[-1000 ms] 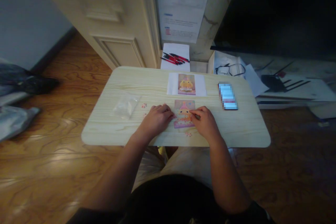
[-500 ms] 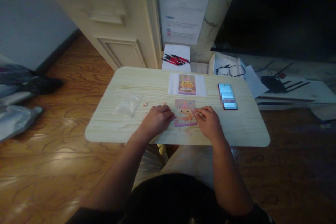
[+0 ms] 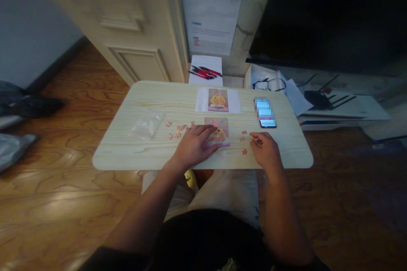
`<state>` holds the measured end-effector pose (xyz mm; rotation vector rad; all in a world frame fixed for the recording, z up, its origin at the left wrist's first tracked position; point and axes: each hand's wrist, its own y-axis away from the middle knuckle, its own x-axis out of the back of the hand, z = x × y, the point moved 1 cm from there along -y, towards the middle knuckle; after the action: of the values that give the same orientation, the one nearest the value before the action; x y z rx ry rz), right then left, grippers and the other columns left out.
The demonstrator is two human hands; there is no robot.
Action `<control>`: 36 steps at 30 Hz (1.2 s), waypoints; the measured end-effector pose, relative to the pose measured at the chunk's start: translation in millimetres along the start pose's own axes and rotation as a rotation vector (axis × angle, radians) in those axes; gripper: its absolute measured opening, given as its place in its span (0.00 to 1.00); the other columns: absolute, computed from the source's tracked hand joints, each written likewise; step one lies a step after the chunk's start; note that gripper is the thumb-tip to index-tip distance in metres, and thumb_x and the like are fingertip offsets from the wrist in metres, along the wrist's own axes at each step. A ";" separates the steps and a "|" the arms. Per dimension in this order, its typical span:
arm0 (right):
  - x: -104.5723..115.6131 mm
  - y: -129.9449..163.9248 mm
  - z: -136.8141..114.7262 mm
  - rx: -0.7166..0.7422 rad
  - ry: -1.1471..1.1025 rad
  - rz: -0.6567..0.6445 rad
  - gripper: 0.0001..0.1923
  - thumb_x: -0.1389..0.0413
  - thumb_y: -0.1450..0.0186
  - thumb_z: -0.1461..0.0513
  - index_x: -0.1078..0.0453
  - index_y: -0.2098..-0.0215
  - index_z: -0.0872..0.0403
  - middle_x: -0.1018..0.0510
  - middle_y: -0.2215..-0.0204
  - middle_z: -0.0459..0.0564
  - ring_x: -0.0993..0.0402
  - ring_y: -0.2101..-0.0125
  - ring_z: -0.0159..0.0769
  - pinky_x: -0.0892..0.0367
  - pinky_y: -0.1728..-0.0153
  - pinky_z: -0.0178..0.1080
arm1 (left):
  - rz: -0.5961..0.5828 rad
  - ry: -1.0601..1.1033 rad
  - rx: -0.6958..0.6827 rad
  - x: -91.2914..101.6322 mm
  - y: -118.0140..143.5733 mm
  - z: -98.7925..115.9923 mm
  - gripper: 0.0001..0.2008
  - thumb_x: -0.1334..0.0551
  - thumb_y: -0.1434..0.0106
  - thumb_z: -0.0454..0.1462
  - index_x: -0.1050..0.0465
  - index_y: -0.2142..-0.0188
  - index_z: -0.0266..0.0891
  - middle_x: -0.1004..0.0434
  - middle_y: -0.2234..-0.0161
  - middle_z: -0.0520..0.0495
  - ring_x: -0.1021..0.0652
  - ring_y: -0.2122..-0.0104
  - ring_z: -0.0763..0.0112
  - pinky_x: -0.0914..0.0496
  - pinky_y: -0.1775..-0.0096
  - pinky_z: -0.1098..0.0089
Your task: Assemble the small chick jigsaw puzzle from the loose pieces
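A small jigsaw puzzle (image 3: pixel 224 126) with a yellow cartoon figure on a pink and purple ground lies near the table's middle. My left hand (image 3: pixel 196 142) rests flat across its left part, thumb and fingers spread, hiding much of the picture. To the right, my right hand (image 3: pixel 266 149) hovers low over the table with half-curled fingers, tips apart, and no piece visible in them. Close to its fingertips lie a few loose puzzle pieces (image 3: pixel 244 152). Several more orange-pink pieces (image 3: pixel 171 136) are scattered left of my left hand.
Behind the puzzle lies a printed reference picture (image 3: pixel 233 100) on white paper. A phone (image 3: pixel 266 113) is at the right, a clear plastic bag (image 3: pixel 146 124) at the left of the table (image 3: pixel 124 154). Red and black pens (image 3: pixel 206 72) lie beyond the far edge.
My left hand has moved from the puzzle's left edge onto it, fingers spreading. My right hand has left the puzzle's right edge and moved right, uncovering loose pieces. The view has shifted slightly.
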<state>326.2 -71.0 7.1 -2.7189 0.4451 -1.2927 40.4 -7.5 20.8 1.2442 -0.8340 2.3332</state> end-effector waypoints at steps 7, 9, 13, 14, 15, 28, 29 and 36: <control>-6.1 4.4 2.9 -0.016 0.001 -0.040 0.15 0.44 0.35 0.62 0.20 0.54 0.53 0.19 0.57 0.54 0.22 0.62 0.42 0.25 0.53 0.47 | 0.015 0.015 0.005 -0.4 20.0 -5.1 0.24 0.36 0.31 0.49 0.29 0.40 0.43 0.23 0.41 0.40 0.23 0.43 0.52 0.29 0.42 0.49; -9.2 2.3 -2.7 -0.013 -0.012 -0.059 0.14 0.44 0.35 0.63 0.19 0.54 0.53 0.19 0.57 0.54 0.22 0.64 0.40 0.25 0.56 0.45 | 0.018 0.012 0.001 2.2 25.2 -7.1 0.23 0.36 0.31 0.48 0.28 0.40 0.43 0.23 0.41 0.41 0.23 0.43 0.52 0.29 0.42 0.50; -13.1 -2.0 -10.4 -0.027 -0.034 -0.070 0.14 0.45 0.34 0.64 0.20 0.54 0.53 0.19 0.57 0.54 0.21 0.68 0.37 0.24 0.61 0.43 | 0.057 -0.003 0.030 7.7 34.2 -14.3 0.22 0.35 0.32 0.48 0.28 0.41 0.44 0.23 0.42 0.41 0.23 0.43 0.53 0.31 0.40 0.50; -13.8 -2.6 -10.9 -0.033 -0.031 -0.071 0.14 0.45 0.34 0.64 0.20 0.54 0.53 0.19 0.56 0.54 0.21 0.69 0.37 0.24 0.62 0.43 | 0.072 -0.009 0.044 9.0 36.4 -17.3 0.23 0.34 0.32 0.48 0.28 0.41 0.44 0.23 0.42 0.41 0.23 0.43 0.53 0.31 0.39 0.50; -14.5 -2.9 -11.0 -0.038 -0.030 -0.076 0.14 0.45 0.34 0.65 0.20 0.54 0.53 0.20 0.55 0.54 0.21 0.69 0.36 0.24 0.62 0.42 | 0.085 -0.017 0.060 10.4 38.6 -20.6 0.23 0.34 0.32 0.48 0.28 0.41 0.44 0.23 0.42 0.41 0.24 0.42 0.52 0.31 0.39 0.50; -25.0 -8.8 -12.7 -0.081 0.032 -0.174 0.10 0.43 0.32 0.64 0.20 0.56 0.53 0.23 0.54 0.55 0.22 0.69 0.35 0.23 0.67 0.39 | 0.106 -0.028 0.116 17.1 45.6 -35.2 0.24 0.33 0.34 0.50 0.26 0.42 0.45 0.22 0.43 0.41 0.24 0.43 0.52 0.30 0.41 0.51; -24.6 -9.1 -12.6 -0.104 0.016 -0.189 0.10 0.43 0.32 0.64 0.21 0.56 0.53 0.23 0.53 0.56 0.22 0.70 0.34 0.24 0.70 0.38 | 0.111 -0.027 0.115 16.3 44.7 -35.5 0.24 0.33 0.34 0.50 0.26 0.42 0.44 0.22 0.43 0.42 0.24 0.43 0.52 0.30 0.41 0.51; -22.5 -8.2 -14.2 -0.146 -0.027 -0.207 0.02 0.42 0.35 0.64 0.27 0.65 0.51 0.19 0.62 0.48 0.23 0.76 0.32 0.25 0.73 0.36 | 0.120 -0.011 0.075 11.2 39.0 -35.5 0.18 0.34 0.33 0.48 0.22 0.48 0.44 0.20 0.46 0.43 0.22 0.45 0.55 0.32 0.40 0.51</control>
<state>303.6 -55.9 1.2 -2.9685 0.2707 -1.3160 -9.7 -13.4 2.0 1.2705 -0.8538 2.4753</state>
